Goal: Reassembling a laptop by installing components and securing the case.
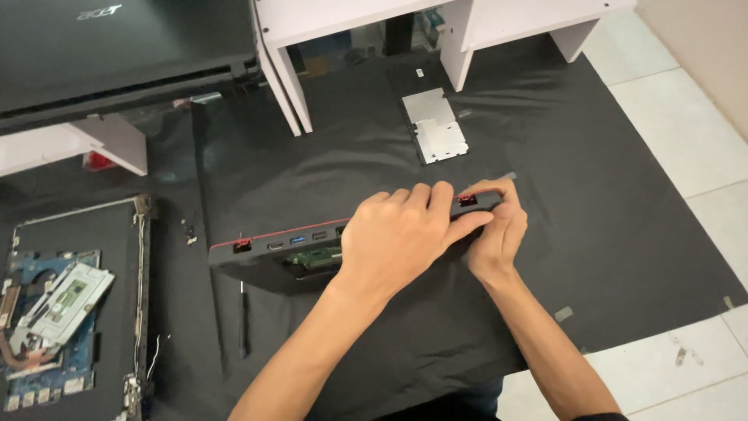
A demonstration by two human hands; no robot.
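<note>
Laptop base (265, 253) gripped by both hands; screwdriver (243, 320) beside, metal plate (435, 125) beyond.

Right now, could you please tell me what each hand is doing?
Left hand: closed over the black laptop base.
Right hand: gripping the same base at its red corner.

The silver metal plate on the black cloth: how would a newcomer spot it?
Start at the black cloth covering the floor and look beyond the hands, near the white table leg. The silver metal plate lies flat there, the only bright, bare rectangle on that cloth.
</note>
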